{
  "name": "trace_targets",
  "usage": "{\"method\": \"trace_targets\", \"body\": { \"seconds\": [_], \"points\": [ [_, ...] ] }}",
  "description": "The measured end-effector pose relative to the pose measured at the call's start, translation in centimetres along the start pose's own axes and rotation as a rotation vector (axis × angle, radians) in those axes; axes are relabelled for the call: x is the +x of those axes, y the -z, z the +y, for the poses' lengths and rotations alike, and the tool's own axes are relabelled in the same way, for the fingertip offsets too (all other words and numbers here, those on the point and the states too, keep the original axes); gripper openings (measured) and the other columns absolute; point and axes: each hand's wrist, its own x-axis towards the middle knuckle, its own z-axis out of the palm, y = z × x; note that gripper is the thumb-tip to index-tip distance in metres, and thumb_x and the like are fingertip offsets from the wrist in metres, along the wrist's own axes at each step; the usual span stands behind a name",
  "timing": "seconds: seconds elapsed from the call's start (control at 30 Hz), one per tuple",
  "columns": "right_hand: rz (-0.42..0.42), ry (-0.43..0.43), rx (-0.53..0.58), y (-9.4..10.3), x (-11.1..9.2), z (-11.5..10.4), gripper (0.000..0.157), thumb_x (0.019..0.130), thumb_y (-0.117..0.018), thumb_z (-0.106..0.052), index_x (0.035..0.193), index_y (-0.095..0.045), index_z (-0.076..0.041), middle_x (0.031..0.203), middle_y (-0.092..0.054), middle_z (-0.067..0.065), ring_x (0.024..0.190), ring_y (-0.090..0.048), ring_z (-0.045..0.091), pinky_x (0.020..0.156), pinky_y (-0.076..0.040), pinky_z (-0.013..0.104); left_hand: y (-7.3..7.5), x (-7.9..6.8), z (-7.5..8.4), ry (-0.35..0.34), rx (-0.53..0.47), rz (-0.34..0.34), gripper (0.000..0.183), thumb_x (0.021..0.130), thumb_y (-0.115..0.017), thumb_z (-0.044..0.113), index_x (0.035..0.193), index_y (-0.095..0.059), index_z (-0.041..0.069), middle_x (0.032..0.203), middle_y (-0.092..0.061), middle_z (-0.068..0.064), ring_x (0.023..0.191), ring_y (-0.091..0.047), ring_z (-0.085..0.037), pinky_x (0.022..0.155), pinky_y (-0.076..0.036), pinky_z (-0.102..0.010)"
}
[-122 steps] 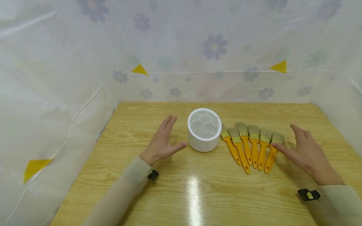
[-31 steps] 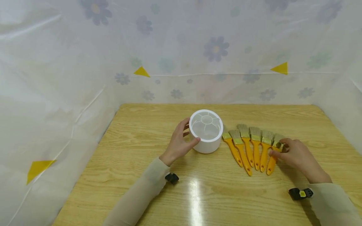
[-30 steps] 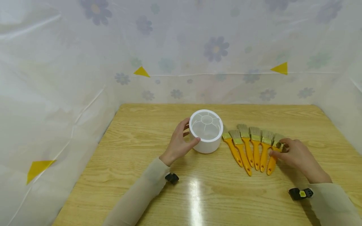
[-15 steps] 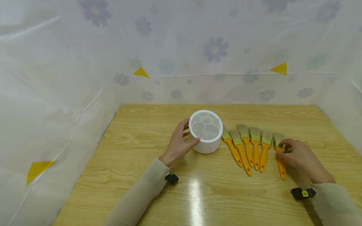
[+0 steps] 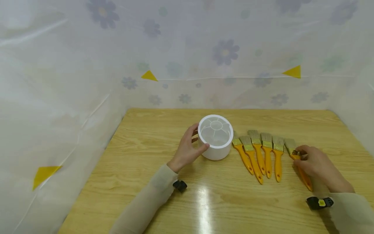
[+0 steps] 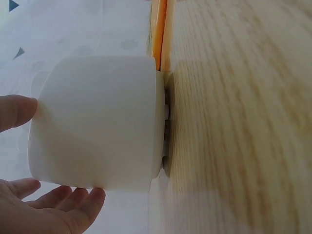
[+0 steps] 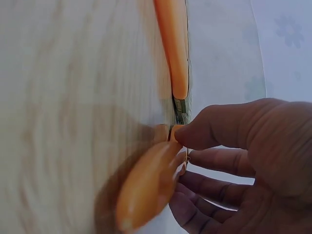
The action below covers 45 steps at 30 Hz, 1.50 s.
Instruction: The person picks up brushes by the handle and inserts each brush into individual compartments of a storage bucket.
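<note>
A white round holder [image 5: 220, 153] with a spoked, divided clear insert stands upright on the wooden table. My left hand [image 5: 186, 152] grips it from the left, thumb at the front rim and fingers round the side. In the left wrist view, the holder's plain wall [image 6: 92, 122] shows between thumb and fingertips, its base close to the tabletop. My right hand [image 5: 321, 167] pinches the rightmost paintbrush [image 5: 305, 178] near its metal band. That brush's orange handle [image 7: 146, 187] points toward the camera in the right wrist view. My palm hides part of it.
Several more orange-handled paintbrushes [image 5: 268, 161] lie fanned out between the holder and my right hand, bristles pointing away. The leftmost one touches or nearly touches the holder. Flowered white sheeting [image 5: 187, 48] hangs behind and beside the wooden table [image 5: 163, 208].
Both hands have come in from being spread apart: the left onto the holder, the right onto the end paintbrush. That brush has since swung and shifted right, away from the others.
</note>
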Motion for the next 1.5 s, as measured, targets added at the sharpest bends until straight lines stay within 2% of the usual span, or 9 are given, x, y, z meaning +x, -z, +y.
{"method": "trace_targets", "body": {
  "seconds": [0.1, 0.33, 0.5, 0.73, 0.83, 1.07, 1.23, 1.33, 1.5],
  "points": [
    [0.006, 0.011, -0.005, 0.0, -0.1, 0.2, 0.053, 0.087, -0.065, -0.014, 0.125, -0.046, 0.017, 0.113, -0.052, 0.039, 0.095, -0.055, 0.050, 0.066, -0.052, 0.051, -0.1, 0.0, 0.2, 0.000, -0.017, 0.006, 0.075, 0.083, -0.075, 0.019, 0.146, -0.034, 0.011, 0.140, -0.043, -0.008, 0.125, -0.046, -0.028, 0.097, -0.045, -0.048],
    [0.005, 0.003, 0.004, 0.1, -0.2, 0.5, 0.053, 0.087, -0.064, -0.011, 0.126, -0.044, 0.018, 0.116, -0.050, 0.039, 0.096, -0.054, 0.050, 0.068, -0.051, 0.052, 0.8, -0.6, 4.0, -0.004, -0.056, -0.020, 0.072, 0.084, -0.071, 0.005, 0.143, -0.033, -0.005, 0.139, -0.040, -0.025, 0.124, -0.043, -0.041, 0.096, -0.041, -0.059],
    [0.003, -0.008, 0.001, 0.4, -0.2, 0.5, 0.054, 0.087, -0.065, -0.011, 0.127, -0.043, 0.018, 0.116, -0.049, 0.039, 0.095, -0.055, 0.050, 0.067, -0.051, 0.052, 0.7, -0.6, 4.0, -0.009, -0.045, -0.011, 0.071, 0.084, -0.070, 0.004, 0.142, -0.033, -0.006, 0.138, -0.041, -0.025, 0.123, -0.044, -0.041, 0.095, -0.042, -0.058],
    [0.009, -0.009, -0.020, 0.6, -0.2, 0.7, 0.054, 0.085, -0.067, -0.014, 0.123, -0.045, 0.018, 0.106, -0.056, 0.037, 0.092, -0.056, 0.048, 0.066, -0.050, 0.052, 0.8, -0.5, 4.0, -0.009, -0.045, -0.010, 0.071, 0.084, -0.070, 0.004, 0.143, -0.033, -0.006, 0.139, -0.041, -0.025, 0.124, -0.044, -0.042, 0.095, -0.043, -0.058],
    [0.017, -0.005, -0.029, 0.6, -0.2, 0.9, 0.053, 0.084, -0.067, -0.012, 0.122, -0.046, 0.018, 0.105, -0.056, 0.036, 0.091, -0.056, 0.048, 0.067, -0.049, 0.053, 0.8, -0.5, 3.8, -0.006, -0.050, -0.013, 0.072, 0.083, -0.071, 0.004, 0.143, -0.033, -0.005, 0.139, -0.041, -0.025, 0.124, -0.044, -0.041, 0.096, -0.042, -0.058],
    [0.019, 0.002, -0.049, 0.6, -0.2, 1.5, 0.053, 0.085, -0.065, -0.011, 0.124, -0.044, 0.018, 0.108, -0.055, 0.038, 0.094, -0.054, 0.050, 0.069, -0.048, 0.055, -0.1, 0.0, 0.5, -0.003, -0.029, 0.002, 0.077, 0.082, -0.075, 0.011, 0.147, -0.033, 0.006, 0.142, -0.041, -0.015, 0.126, -0.045, -0.035, 0.096, -0.044, -0.054],
    [0.016, 0.007, -0.055, 0.8, -0.3, 1.7, 0.053, 0.085, -0.065, -0.009, 0.125, -0.043, 0.019, 0.109, -0.053, 0.039, 0.094, -0.054, 0.051, 0.069, -0.048, 0.055, -0.1, 0.1, -0.1, -0.003, -0.014, 0.008, 0.076, 0.082, -0.076, 0.020, 0.146, -0.035, 0.014, 0.140, -0.044, -0.006, 0.125, -0.046, -0.026, 0.096, -0.046, -0.047],
    [0.008, -0.013, -0.049, 1.0, -0.3, 1.7, 0.060, 0.087, -0.068, -0.018, 0.127, -0.042, 0.018, 0.110, -0.053, 0.038, 0.092, -0.056, 0.049, 0.068, -0.049, 0.053, -0.1, 0.0, -0.1, -0.005, -0.009, 0.010, 0.075, 0.083, -0.075, 0.022, 0.146, -0.036, 0.016, 0.139, -0.044, -0.002, 0.124, -0.047, -0.023, 0.095, -0.047, -0.046],
    [-0.034, -0.060, -0.036, 1.4, 0.0, 1.8, 0.080, 0.088, -0.067, -0.042, 0.129, -0.037, 0.021, 0.113, -0.051, 0.041, 0.094, -0.055, 0.050, 0.068, -0.049, 0.053, -0.1, 0.1, -0.3, -0.016, 0.004, 0.009, 0.075, 0.083, -0.075, 0.022, 0.146, -0.036, 0.014, 0.139, -0.044, -0.002, 0.123, -0.047, -0.022, 0.095, -0.048, -0.044]
  ]
}}
